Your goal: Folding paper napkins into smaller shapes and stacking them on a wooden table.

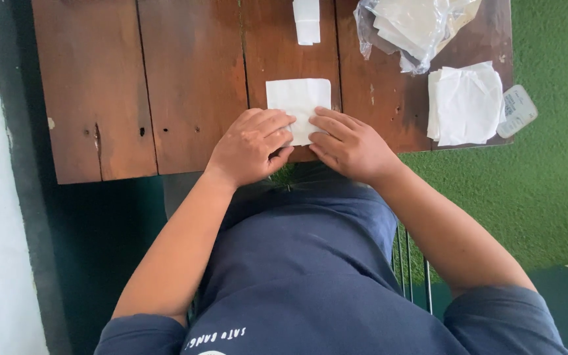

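On the brown wooden table (192, 79), a loose stack of white sheets (465, 104) lies by the right edge beside a clear plastic bag (415, 26) of more, so most of the work looks still ahead. The white paper square (298, 98) at the near edge is flat and nearly square, with no clear long axis; its sides run parallel to the table edges. Left hand (250, 146) and right hand (350, 144) press its near part with fingers flat, clamping nothing.
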